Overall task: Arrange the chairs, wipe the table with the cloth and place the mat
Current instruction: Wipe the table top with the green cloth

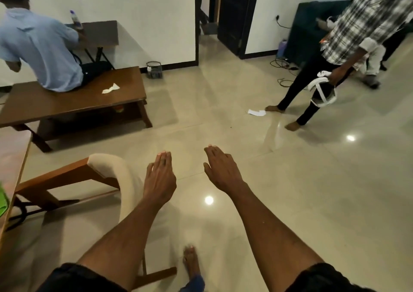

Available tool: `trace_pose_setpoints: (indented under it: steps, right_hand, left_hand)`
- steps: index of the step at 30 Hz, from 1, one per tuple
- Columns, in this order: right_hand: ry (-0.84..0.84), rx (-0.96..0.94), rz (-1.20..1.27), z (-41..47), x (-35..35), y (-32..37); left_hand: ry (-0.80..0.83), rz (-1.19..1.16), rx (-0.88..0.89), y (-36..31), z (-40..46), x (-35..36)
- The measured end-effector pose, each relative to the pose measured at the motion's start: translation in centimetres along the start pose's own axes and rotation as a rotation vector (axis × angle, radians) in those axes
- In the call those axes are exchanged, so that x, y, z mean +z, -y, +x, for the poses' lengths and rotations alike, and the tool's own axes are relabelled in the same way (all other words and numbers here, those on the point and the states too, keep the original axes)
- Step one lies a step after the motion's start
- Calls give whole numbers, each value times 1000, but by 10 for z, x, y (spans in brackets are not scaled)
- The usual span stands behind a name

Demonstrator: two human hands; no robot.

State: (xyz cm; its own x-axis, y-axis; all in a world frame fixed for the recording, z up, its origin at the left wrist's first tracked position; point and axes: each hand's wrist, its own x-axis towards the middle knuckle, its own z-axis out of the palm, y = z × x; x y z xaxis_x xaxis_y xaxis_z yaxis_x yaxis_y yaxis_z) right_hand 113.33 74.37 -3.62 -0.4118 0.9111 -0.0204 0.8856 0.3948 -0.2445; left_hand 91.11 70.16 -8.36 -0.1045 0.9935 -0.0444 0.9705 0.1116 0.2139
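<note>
A wooden chair [67, 177] with a cream padded backrest stands at the lower left, its seat tucked toward the table edge [13, 157] on the far left. My left hand [159, 177] hovers flat, palm down, just right of the backrest top, holding nothing. Beside it my right hand [220, 168] is stretched out flat over the floor, fingers extended, also holding nothing. A green item [3, 200] lies on the table at the left border. No mat is visible.
A low brown table [73, 104] with a white crumpled cloth [111, 88] stands at the left; a person in a blue shirt sits on it. Another person [335, 52] in a checked shirt walks at the right, holding a white headset. Paper [256, 112] lies on the tiled floor.
</note>
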Motion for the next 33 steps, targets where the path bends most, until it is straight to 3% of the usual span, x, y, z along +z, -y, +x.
trace_pose_setpoints:
  steps: [11, 22, 33]
  right_hand:
    - [117, -30, -73, 134, 17, -12]
    - [219, -290, -42, 305, 43, 46]
    - [347, -465, -78, 501, 52, 21]
  left_hand:
    - [94, -12, -137, 57, 101, -8]
    - [35, -81, -371, 119, 179, -27]
    - [10, -155, -674, 151, 310, -29]
